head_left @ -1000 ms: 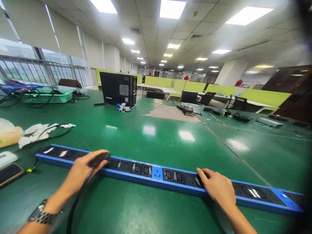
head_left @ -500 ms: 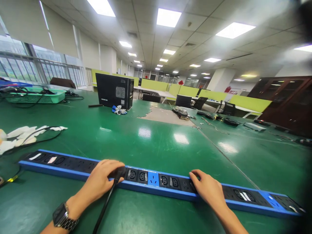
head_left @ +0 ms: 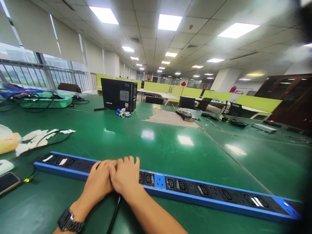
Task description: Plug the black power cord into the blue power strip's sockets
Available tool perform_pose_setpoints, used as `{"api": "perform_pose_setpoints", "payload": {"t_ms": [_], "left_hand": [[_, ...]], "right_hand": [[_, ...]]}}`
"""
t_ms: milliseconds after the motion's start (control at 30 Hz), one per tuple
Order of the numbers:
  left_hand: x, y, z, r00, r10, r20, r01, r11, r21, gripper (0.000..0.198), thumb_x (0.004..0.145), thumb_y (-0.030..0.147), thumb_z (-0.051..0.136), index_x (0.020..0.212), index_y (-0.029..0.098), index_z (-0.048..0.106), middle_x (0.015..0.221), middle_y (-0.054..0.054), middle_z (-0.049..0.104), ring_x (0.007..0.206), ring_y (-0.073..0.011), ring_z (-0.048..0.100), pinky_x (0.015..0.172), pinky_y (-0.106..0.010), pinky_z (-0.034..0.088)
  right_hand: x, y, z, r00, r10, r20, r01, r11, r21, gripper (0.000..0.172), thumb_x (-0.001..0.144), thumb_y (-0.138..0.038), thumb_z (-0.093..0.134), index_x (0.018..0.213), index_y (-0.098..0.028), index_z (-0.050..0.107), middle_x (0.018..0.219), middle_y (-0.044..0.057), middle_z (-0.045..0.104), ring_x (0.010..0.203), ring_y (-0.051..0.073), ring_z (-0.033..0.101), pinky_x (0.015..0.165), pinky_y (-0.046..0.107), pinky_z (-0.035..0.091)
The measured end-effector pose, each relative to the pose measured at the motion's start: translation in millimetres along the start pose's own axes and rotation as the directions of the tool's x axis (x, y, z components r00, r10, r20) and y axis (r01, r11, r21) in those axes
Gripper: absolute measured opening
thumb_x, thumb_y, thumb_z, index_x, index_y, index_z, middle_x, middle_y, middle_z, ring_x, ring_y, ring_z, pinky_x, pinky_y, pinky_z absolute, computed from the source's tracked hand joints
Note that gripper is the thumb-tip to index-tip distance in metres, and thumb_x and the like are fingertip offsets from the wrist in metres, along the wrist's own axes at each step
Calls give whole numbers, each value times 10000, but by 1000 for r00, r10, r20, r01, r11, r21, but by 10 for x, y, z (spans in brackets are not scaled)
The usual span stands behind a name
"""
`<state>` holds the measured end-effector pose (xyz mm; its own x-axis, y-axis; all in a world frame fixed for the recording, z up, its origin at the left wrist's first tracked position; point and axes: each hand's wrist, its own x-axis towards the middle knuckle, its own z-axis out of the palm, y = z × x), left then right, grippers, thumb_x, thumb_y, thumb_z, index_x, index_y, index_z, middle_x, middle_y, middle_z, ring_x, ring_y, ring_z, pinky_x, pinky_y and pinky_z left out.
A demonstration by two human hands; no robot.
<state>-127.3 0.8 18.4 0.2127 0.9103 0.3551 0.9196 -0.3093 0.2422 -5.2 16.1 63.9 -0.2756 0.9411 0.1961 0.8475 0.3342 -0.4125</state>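
A long blue-and-black power strip (head_left: 204, 195) lies across the green table in front of me. My left hand (head_left: 101, 178) is closed around a power cord plug at the strip's sockets, left of centre. The plug itself is hidden under my hands; its black cord (head_left: 114, 214) runs out below them towards me. My right hand (head_left: 126, 175) lies over the same spot, against the left hand, with its thumb side by the left fingers. Its fingers are bent over the strip and the plug.
On the left lie white gloves (head_left: 36, 138), a phone (head_left: 9, 182) and a green basket (head_left: 48, 101) of cables. A black computer case (head_left: 118, 94) with blue-white gloves (head_left: 123, 113) beside it stands farther back. Loose parts (head_left: 187, 115) lie on the far table.
My right hand has left the middle of the strip and moved left onto the plug beside my left hand. The view has shifted slightly to the left.
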Motion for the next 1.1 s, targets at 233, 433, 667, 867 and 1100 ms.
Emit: {"api": "perform_pose_setpoints", "payload": {"t_ms": [233,433,667,867,1100], "left_hand": [[-1,72,14,989,146,-6,-145,982,-122,634,749,364,665,1347,296,466,1302,-67,592,1188,-262,517,1046,-472,319],[35,172,57,972,205,-117,-234,901,-366,306,847,413,602,1121,283,643,1087,-40,704,1021,-218,628,914,-355,474],[205,829,46,965,100,-244,-212,844,-492,308,856,392,591,1119,237,633,1040,-58,715,935,-203,659,852,-329,510],[301,1322,347,983,179,38,-146,893,-425,290,793,279,676,1082,257,667,1070,-47,715,988,-235,639,899,-396,481],[220,1275,425,963,253,95,-217,933,-288,576,751,333,703,1294,274,521,1290,-65,617,1240,-298,511,1073,-553,303]], "right_hand": [[-217,964,-387,950,202,-237,-151,965,215,522,979,-447,204,1134,-192,631,1198,76,647,1116,195,544,964,326,379],[-719,2114,-776,881,459,-116,-468,881,-67,449,911,-484,379,964,-172,698,1010,116,711,983,279,617,828,374,427],[-863,2131,-772,881,466,-83,-473,861,-187,560,923,-568,266,1000,-217,695,1015,92,707,967,276,616,790,378,419],[-883,2157,-774,888,443,-126,-459,872,-171,564,939,-544,239,964,-212,694,992,93,712,969,254,608,792,348,420],[-778,2050,-810,885,443,-141,-460,878,-131,472,940,-493,316,1015,-204,683,1056,86,704,1041,264,592,875,380,398]]}}
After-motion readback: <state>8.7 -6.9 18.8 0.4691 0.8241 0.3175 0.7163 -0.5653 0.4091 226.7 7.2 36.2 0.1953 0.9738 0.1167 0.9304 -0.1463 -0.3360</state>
